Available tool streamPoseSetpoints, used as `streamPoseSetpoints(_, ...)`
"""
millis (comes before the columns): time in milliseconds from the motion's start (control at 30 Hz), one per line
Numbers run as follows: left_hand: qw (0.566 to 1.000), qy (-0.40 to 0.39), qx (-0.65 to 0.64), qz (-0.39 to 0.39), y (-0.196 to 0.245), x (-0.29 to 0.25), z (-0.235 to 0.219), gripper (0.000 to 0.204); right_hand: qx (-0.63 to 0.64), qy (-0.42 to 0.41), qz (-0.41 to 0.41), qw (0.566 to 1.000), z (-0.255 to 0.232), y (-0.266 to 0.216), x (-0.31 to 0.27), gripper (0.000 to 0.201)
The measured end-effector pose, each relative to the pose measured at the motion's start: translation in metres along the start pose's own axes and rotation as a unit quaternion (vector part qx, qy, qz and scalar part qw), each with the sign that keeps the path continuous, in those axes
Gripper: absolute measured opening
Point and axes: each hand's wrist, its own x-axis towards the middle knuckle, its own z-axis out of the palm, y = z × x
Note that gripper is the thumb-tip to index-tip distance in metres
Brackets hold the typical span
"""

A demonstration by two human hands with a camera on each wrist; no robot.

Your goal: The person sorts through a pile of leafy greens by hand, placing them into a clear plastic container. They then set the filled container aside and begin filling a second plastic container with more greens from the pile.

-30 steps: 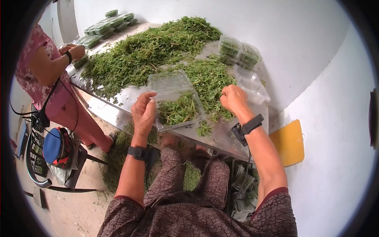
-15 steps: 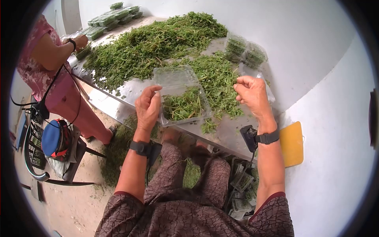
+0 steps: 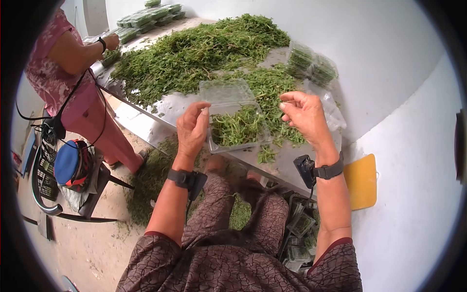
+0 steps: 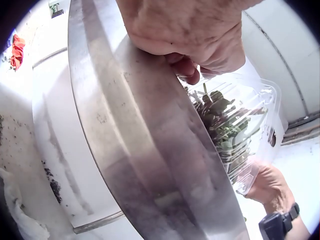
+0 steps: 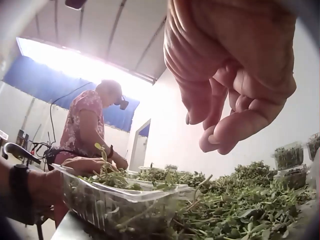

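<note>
A clear plastic clamshell box point(image 3: 238, 146) stands at the table's front edge, its lid point(image 3: 224, 91) folded back. Leafy green stems point(image 3: 236, 127) fill its tray loosely. My left hand point(image 3: 192, 130) is at the box's left side, thumb and bent index finger right at the rim. In the right wrist view, the left fingers point(image 5: 85, 164) overlap the box's rim. Raised to the right of the box is my right hand point(image 3: 306, 117), fingers loosely curled downward. In the right wrist view, nothing shows between its fingertips.
A heap of cut greens point(image 3: 204, 51) covers much of the metal table point(image 3: 170, 109). Filled boxes point(image 3: 311, 65) stand at the back right; more point(image 3: 146, 19) are stacked far left. Another person point(image 3: 73, 73) works at the left. A yellow board point(image 3: 361, 182) leans against the wall.
My right hand has lifted from the greens beside the box and turned, coming back toward the box's right side. My left hand stays at the box's left rim. The head view has shifted slightly.
</note>
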Motion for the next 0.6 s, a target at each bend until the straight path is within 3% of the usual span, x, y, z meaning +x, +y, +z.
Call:
streamPoseSetpoints(200, 0.999, 0.033, 0.007, -0.008, -0.003, -0.001, -0.001, 0.015, -0.157, 0.013, -0.002, 0.987, -0.007, 0.032, 0.015, 0.027)
streamPoseSetpoints(267, 0.999, 0.037, -0.017, -0.001, -0.005, -0.001, -0.001, 0.014, -0.245, 0.034, -0.017, 0.969, -0.006, 0.028, 0.02, 0.03)
streamPoseSetpoints(333, 0.991, 0.075, -0.107, -0.044, -0.003, -0.003, -0.001, 0.014, -0.267, 0.037, -0.014, 0.963, -0.007, 0.028, 0.03, 0.032)
streamPoseSetpoints(433, 0.988, 0.076, -0.124, -0.048, 0.002, -0.003, -0.002, 0.014, -0.309, 0.024, -0.031, 0.95, -0.003, 0.024, 0.042, 0.034)
streamPoseSetpoints(600, 0.989, 0.073, -0.113, -0.056, 0.002, -0.003, -0.003, 0.014, -0.345, -0.077, -0.096, 0.93, 0.013, 0.013, 0.065, 0.039)
